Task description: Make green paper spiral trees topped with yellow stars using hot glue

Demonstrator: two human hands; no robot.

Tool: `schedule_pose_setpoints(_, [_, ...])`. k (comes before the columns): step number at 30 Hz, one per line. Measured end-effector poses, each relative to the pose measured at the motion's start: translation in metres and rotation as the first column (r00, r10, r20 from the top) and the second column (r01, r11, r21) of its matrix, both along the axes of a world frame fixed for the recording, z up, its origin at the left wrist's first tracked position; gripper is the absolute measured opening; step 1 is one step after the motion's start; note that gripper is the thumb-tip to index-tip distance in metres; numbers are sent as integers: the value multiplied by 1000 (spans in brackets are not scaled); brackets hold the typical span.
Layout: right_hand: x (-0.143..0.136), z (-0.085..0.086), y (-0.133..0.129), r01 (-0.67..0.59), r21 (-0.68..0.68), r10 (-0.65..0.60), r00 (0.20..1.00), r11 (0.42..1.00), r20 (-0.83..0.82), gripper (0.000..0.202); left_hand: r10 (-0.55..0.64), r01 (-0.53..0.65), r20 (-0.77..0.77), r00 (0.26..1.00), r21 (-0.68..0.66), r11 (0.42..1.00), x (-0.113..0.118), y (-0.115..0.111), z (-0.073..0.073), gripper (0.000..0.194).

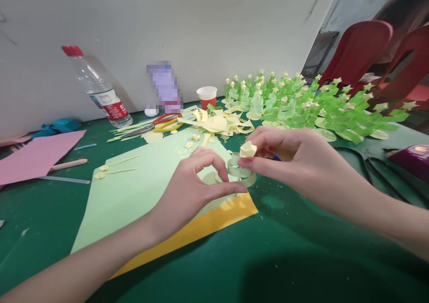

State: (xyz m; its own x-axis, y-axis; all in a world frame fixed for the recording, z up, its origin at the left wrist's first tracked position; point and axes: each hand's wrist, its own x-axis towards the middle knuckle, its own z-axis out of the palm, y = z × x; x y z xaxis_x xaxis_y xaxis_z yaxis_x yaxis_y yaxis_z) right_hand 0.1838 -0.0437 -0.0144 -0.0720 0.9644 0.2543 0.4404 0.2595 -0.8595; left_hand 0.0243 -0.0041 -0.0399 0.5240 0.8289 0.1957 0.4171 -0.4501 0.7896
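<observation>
Right hand [295, 153] pinches a yellow star [248, 149]; left hand [191, 186] holds the curled strip [236, 172] below, perhaps joined. Green table [291, 231] extends past the orange sheet [201, 227].

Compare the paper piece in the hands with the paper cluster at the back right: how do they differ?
Pose: the paper piece is held up between the left hand and right hand; the paper cluster stands on the table.
Number: the paper piece is single; the paper cluster has many.
Colour: the paper piece's green is pale; much of the paper cluster is brighter green.
Shared: both show pale yellow towards the top.
</observation>
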Motion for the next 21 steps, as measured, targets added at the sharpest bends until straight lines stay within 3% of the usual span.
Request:
schedule_pose_setpoints(11, [-4,0,-5,5,-74,-7,1000,997,-26,16,85,-80,-49,995,95,992,3,-4,1,34])
schedule_pose_setpoints(21, [-4,0,-5,37,-63,-41,998,997,-55,14,20,-18,-7,1000,254,967,-1,-2,-2,38])
